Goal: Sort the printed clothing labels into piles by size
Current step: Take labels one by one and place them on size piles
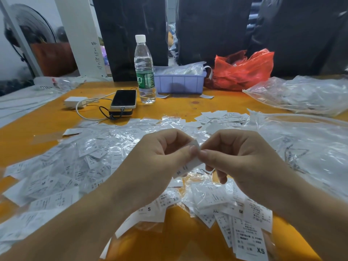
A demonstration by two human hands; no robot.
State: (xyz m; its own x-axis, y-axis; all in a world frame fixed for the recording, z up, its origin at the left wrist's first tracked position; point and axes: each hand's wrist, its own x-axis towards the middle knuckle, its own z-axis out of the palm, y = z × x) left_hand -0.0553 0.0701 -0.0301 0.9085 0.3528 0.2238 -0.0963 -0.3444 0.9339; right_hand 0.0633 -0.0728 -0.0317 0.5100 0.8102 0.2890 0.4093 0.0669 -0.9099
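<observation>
Both hands meet mid-frame above the orange counter (47,117): left hand (160,162) and right hand (239,157) each pinch the same small white printed label (188,166) between thumb and fingertips, other fingers curled; an "S" shows on its lower end. Under and around the hands, loose white printed labels (62,178) lie scattered over crinkled clear plastic film (116,140), with S, XS, M and XL visible on those nearest the camera. A smaller heap of labels (222,116) sits further back right. Right of it, clear plastic bags (301,95) hold more white pieces, contents blurred. At the back, a lilac plastic bin (180,82) holds clear-bagged labels; just beside it a red plastic bag (243,69), contents mostly hidden. Left of the bin, a clear water bottle with green label (144,70) stands upright, partly full. Near it, a black smartphone (124,98) with white charger (75,101).
</observation>
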